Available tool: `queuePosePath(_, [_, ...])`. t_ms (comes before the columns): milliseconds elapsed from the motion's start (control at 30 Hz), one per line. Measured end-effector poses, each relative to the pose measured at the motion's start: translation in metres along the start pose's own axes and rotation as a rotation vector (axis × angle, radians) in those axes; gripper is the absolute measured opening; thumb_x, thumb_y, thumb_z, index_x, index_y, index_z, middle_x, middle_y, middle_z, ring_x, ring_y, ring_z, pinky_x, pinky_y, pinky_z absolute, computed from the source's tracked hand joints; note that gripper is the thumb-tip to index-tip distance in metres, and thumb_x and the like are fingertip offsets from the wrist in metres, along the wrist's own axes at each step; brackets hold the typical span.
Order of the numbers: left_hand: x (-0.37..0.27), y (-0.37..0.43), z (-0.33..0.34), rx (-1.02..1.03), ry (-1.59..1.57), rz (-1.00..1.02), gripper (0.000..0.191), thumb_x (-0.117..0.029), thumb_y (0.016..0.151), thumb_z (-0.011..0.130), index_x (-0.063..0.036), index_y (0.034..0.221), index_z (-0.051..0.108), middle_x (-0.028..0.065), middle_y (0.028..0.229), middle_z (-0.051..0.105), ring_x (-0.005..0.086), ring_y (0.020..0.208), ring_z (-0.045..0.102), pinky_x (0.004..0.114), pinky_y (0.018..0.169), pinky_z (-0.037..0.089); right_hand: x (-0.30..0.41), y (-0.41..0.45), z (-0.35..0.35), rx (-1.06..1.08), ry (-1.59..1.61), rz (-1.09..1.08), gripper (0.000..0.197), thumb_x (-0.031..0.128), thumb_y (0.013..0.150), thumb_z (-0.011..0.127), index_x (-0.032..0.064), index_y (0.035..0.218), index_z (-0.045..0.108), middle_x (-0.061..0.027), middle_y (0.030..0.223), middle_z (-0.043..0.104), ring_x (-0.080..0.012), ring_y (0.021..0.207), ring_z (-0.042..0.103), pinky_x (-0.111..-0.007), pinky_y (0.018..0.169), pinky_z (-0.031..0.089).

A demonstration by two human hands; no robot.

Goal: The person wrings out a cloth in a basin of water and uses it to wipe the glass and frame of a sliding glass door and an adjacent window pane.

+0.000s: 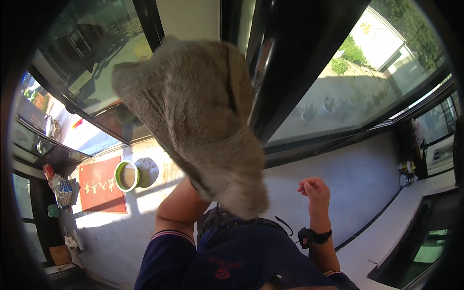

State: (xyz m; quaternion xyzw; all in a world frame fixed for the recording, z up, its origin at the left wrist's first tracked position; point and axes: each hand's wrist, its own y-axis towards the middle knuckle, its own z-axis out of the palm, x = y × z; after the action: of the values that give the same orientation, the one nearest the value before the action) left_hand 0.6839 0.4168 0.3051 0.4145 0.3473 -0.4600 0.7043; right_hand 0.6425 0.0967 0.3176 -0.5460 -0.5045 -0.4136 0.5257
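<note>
A large grey-brown cloth (199, 108), soft like a towel, hangs in front of me over the middle of the view, close to a dark window frame (286, 65). It covers my left forearm and my left hand, so the hand's grip is hidden. My right hand (316, 190) is raised at the right, above the pale floor. Its fingers are loosely curled, with nothing seen in them. A dark strap with a small black device sits on the right wrist.
On the floor at left, a green-rimmed basin (127, 175) of cloudy water stands at the edge of a red doormat (103, 186). Stacked papers or boxes (65, 190) lie along the left wall. Glass panes (326, 105) span the upper right. A ledge (402, 214) runs at lower right.
</note>
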Motion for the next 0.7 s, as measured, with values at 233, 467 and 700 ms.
queuePosePath(233, [-0.122,0.15,0.11,0.356,0.057,0.312,0.03,-0.021,0.091,0.056,-0.0034,0.115,0.056,0.0117,0.107,0.059,0.0204,0.099,0.056,0.035,0.082,0.044,-0.018,0.029,-0.021,0.329,-0.277,-0.046,0.014,0.01,0.09,0.061,-0.002,0.088,0.067,-0.0061,0.074,0.068,-0.0106,0.071,0.065,-0.024,0.065,0.05])
queuePosePath(467, [-0.066,0.13,0.123,0.212,-0.006,0.282,0.033,-0.023,0.092,0.054,-0.0031,0.118,0.054,0.0122,0.11,0.057,0.0209,0.102,0.055,0.036,0.085,0.043,-0.053,0.053,-0.051,0.437,-0.407,-0.101,0.014,0.011,0.089,0.062,-0.0021,0.086,0.066,-0.0048,0.072,0.066,-0.0087,0.067,0.06,-0.024,0.061,0.046])
queuePosePath(700, [0.113,0.01,0.069,-0.252,-0.186,0.0,0.035,-0.024,0.092,0.053,-0.0028,0.12,0.052,0.0127,0.113,0.056,0.0214,0.105,0.054,0.036,0.088,0.042,-0.054,0.073,-0.051,0.538,-0.549,0.166,0.015,0.013,0.09,0.061,-0.0013,0.087,0.066,-0.0048,0.076,0.067,-0.0102,0.07,0.064,-0.024,0.065,0.049])
